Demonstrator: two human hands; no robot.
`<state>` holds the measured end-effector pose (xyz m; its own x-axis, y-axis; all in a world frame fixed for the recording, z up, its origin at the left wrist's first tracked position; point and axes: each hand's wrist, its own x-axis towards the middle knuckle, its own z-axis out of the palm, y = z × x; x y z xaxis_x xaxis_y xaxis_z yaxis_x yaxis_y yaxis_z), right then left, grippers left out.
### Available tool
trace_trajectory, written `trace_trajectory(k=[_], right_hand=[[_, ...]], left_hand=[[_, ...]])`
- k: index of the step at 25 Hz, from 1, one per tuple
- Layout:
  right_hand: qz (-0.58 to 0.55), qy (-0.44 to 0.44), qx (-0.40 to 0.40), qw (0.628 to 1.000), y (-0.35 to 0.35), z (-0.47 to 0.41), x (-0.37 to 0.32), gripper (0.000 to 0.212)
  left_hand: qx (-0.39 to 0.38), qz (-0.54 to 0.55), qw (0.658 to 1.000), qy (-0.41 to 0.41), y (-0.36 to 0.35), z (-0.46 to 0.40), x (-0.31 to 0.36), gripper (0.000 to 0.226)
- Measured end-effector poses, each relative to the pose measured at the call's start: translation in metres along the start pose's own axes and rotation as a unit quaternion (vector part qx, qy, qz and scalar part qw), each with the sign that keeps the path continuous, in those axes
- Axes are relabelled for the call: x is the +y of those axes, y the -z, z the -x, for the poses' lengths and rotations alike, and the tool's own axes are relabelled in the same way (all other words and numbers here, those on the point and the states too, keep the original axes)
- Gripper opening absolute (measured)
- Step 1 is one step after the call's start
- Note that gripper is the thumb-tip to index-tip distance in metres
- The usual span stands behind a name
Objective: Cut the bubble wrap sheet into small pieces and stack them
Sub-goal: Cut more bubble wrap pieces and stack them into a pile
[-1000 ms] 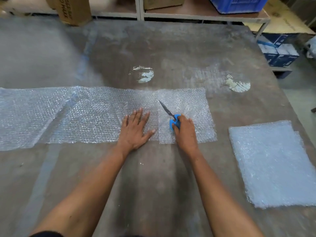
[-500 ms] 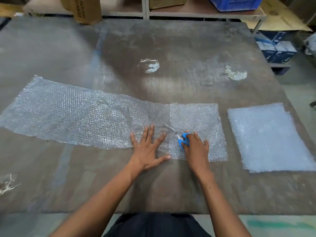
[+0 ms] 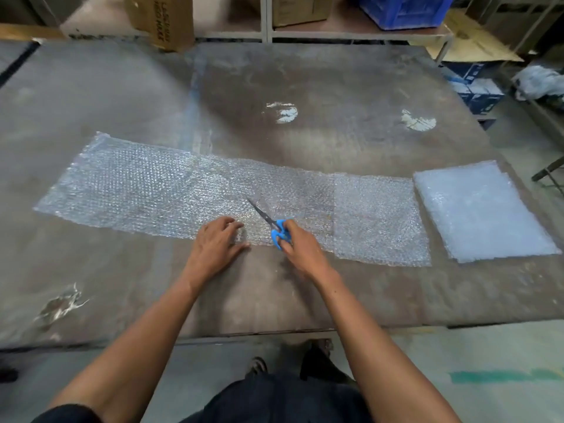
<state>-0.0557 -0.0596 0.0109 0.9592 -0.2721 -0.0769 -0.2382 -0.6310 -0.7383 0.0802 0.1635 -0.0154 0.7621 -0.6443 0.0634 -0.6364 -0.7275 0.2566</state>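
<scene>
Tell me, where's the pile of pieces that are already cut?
In the head view the stack of cut pieces lies on the table's right side, just right of the long bubble wrap sheet, away from both hands.

One table (image 3: 305, 285) carries everything counted here. On it lies one long bubble wrap sheet (image 3: 152, 190), one separate cut piece (image 3: 378, 218) at that sheet's right end, and one stack of pieces (image 3: 479, 209) further right; how many pieces the stack holds cannot be told. There is one pair of scissors (image 3: 271, 222). Two hands show, the left hand (image 3: 218, 242) and the right hand (image 3: 300, 248). Beyond the table's far edge stand two cardboard boxes (image 3: 164, 19) and one blue crate (image 3: 403, 9).
</scene>
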Motion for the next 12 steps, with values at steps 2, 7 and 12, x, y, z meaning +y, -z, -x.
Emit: trace_trajectory(k=[2, 7, 12], right_hand=[[0.049, 0.014, 0.002, 0.999, -0.027, -0.001, -0.002, 0.021], [0.132, 0.032, 0.023, 0.99, -0.06, 0.007, -0.008, 0.029], [0.142, 0.037, 0.035, 0.989, -0.058, 0.024, -0.015, 0.027]], left_hand=[[-0.011, 0.006, 1.0, 0.014, 0.008, 0.005, -0.03, 0.052], [-0.017, -0.03, 0.999, -0.041, 0.034, 0.024, -0.08, 0.025], [-0.054, -0.027, 0.998, -0.015, 0.048, 0.035, -0.067, 0.042]])
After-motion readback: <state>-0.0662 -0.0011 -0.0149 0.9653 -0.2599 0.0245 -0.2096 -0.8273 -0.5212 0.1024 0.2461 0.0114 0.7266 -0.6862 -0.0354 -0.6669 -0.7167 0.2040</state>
